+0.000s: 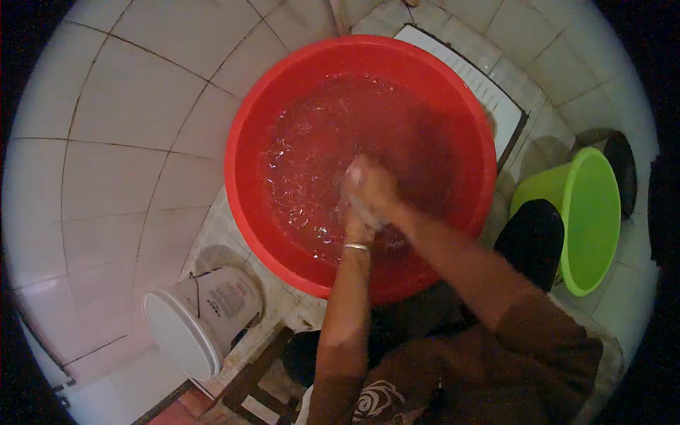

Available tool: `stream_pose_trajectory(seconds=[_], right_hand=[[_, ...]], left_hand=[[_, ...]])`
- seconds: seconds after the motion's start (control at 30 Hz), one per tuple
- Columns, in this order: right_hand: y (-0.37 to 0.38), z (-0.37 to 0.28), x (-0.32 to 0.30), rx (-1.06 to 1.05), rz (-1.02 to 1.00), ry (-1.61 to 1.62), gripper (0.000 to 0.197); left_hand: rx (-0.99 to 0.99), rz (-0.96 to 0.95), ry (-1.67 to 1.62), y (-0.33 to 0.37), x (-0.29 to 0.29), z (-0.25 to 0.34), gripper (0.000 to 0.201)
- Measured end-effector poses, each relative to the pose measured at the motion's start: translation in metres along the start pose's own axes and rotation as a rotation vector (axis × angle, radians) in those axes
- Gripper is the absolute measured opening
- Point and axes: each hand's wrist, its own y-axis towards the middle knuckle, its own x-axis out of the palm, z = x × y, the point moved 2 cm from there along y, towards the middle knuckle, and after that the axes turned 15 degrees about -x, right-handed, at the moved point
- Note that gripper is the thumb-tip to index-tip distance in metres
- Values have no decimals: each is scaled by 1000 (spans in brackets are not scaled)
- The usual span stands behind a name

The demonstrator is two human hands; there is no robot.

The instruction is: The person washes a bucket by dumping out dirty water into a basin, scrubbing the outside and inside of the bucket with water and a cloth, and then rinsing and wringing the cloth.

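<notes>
A large round red basin [248,234] holds cloudy water with bubbles along its left side. Over its middle, my two hands press together, blurred by motion. My left hand [358,228], with a pale bangle [356,246] at its wrist, lies lower and partly behind the other. My right hand [379,190] crosses in from the right, its fingers curled in against the left. Between them shows a whitish wet patch [367,214]; whether it is cloth or suds, I cannot make out. Both hands look closed, and their fingertips are hidden.
A lidded white bucket [237,301] lies tilted at the lower left. To the right, a bright green tub [591,219] stands beside my dark-clad knee [531,234]. A white ridged floor panel [464,71] runs behind the basin. Tiled walls [142,106] close in on the left.
</notes>
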Motion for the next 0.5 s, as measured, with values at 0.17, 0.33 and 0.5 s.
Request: stream_pose_trajectory(seconds=[0.17, 0.33, 0.5], right_hand=[[40, 76, -83, -185, -173, -463, 48], [31, 53, -55, -707, -278, -691, 52], [57, 131, 124, -329, -312, -16, 43]], left_hand=[[52, 263, 179, 4, -14, 42, 39], [-133, 610, 23, -16, -91, 60, 55], [-171, 145, 332, 11, -161, 54, 59]])
